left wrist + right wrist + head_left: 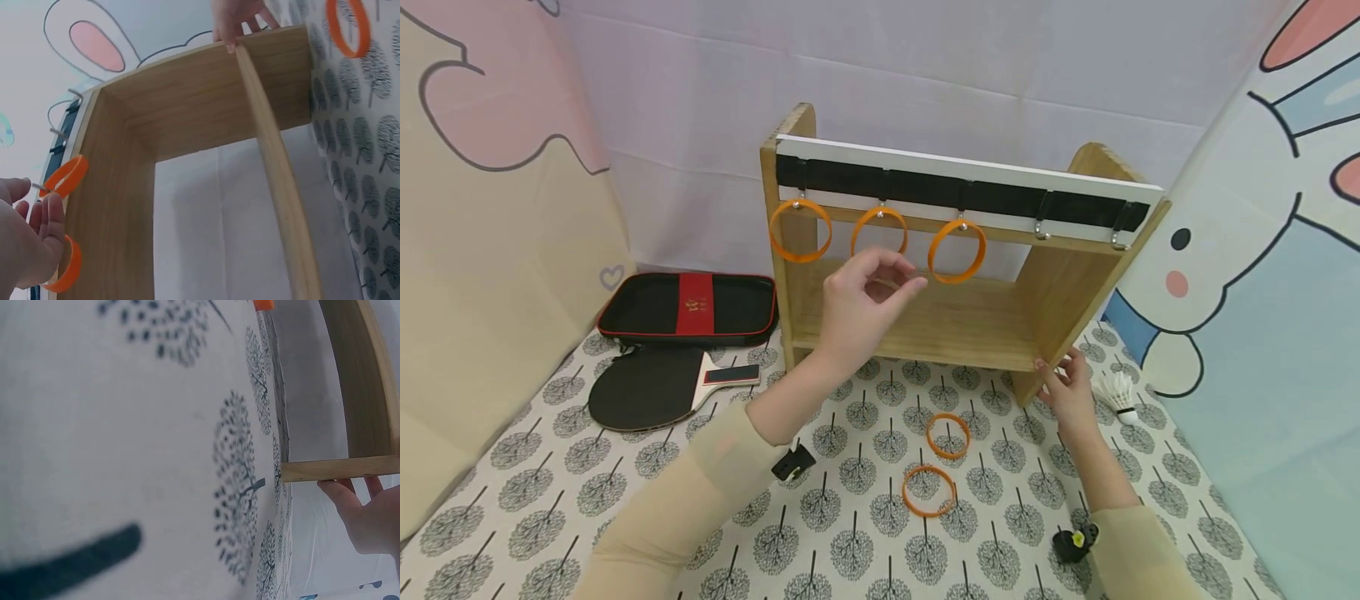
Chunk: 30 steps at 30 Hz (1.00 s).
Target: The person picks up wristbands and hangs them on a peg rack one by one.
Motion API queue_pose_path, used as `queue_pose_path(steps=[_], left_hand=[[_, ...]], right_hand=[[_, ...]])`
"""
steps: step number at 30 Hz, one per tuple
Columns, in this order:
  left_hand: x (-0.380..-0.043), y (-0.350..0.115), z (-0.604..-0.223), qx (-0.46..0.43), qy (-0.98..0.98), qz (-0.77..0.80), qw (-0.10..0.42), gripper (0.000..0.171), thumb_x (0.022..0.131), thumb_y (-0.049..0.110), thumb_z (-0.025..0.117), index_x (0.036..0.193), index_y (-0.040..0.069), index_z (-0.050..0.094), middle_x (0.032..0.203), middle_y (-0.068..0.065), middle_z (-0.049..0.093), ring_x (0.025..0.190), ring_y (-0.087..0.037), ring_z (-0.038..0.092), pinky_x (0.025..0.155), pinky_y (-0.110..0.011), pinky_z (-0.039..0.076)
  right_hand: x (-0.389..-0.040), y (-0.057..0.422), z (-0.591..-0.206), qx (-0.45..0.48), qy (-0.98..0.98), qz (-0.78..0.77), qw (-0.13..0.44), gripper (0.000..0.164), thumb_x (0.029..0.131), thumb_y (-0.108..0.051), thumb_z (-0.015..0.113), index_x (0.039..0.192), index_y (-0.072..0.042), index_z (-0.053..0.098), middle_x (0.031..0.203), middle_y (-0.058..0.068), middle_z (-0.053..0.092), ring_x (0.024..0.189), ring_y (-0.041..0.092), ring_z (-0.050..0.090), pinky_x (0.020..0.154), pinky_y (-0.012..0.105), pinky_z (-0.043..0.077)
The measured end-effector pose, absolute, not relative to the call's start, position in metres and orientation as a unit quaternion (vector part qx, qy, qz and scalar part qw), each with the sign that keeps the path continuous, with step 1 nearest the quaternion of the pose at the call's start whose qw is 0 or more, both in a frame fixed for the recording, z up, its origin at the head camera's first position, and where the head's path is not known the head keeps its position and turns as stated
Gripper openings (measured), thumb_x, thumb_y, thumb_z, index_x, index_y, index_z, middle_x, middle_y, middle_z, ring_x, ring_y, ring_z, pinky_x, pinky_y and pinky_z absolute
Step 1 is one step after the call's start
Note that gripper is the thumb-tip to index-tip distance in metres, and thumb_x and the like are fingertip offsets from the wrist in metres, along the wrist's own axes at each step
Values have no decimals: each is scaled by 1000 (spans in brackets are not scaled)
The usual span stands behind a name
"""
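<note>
A wooden rack carries a row of metal hooks along its top front board. Orange rings hang from three hooks: the left ring, the middle ring and the third ring. My left hand is in front of the rack, thumb and fingers bent apart with nothing between them, fingertips close beside the third ring. It partly covers the middle ring. Low on the rack's right side panel, my right hand grips the edge, thumb at the front and fingers on the outer face.
Two more orange rings, a farther ring and a nearer ring, lie on the tree-print cloth. At left are a table tennis bat and a black-and-red case. A shuttlecock lies right of the rack. Two hooks at right hold no ring.
</note>
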<state>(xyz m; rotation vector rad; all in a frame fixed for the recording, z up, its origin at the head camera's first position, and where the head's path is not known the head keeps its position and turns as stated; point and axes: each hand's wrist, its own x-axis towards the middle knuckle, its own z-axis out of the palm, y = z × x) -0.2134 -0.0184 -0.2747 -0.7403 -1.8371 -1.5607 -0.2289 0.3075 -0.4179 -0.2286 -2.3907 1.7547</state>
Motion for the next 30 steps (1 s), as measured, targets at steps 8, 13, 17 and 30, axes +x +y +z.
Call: queue_pose_path(steps=[8,13,17,30], left_hand=[[-206,-27,-301,-293,-756,-549,204,21,82,14,74,99,8,64,93,-2,67,81,-7,61,68,-25,54],[-208,-33,-330,-312,-786,-515,140,24,81,13,74,103,8,65,97,-5,67,84,-12,60,69,-25,55],[-206,-37,-355,-333,-804,-483,97,28,80,13,75,106,9,65,97,0,66,84,-16,60,67,-24,54],[-192,-37,-413,-425,-836,-346,-33,37,81,22,75,114,14,63,108,3,64,98,-15,59,76,-21,51]], right_hand=[[-229,308,-418,-75,-799,591,85,59,97,-35,50,147,-23,22,125,-4,38,111,8,45,88,31,51],[-229,307,-418,-70,-796,596,84,59,97,-35,50,147,-24,22,126,-3,38,110,6,45,96,45,47],[-230,309,-419,-76,-797,594,84,58,97,-35,50,146,-25,22,126,-5,39,109,6,45,96,45,47],[-217,295,-398,-64,-789,606,81,56,98,-28,49,146,-17,22,131,7,37,111,11,45,100,55,40]])
